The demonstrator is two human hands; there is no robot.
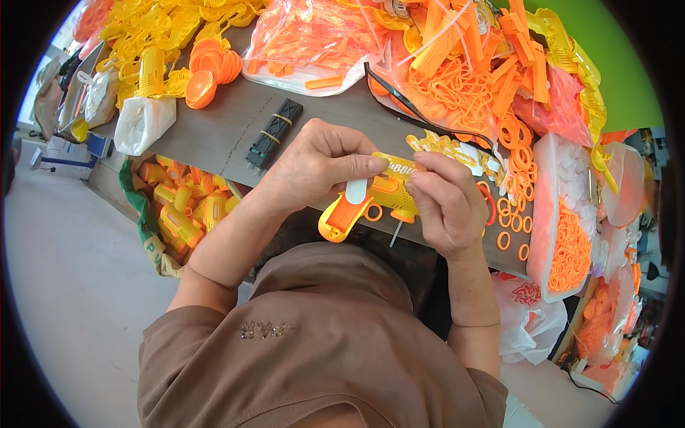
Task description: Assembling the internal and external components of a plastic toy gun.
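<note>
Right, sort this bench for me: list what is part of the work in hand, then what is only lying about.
In hand:
- yellow and orange toy gun, held by left hand and right hand
- loose orange rings beside the right hand

Lying about:
- black block with bands
- stack of orange discs
- white bag
- bin of finished toys under the bench
- tub of orange rings

A brown worktable [214,128] stands on a pale grey floor [71,285], beside a green wall [628,71].
</note>
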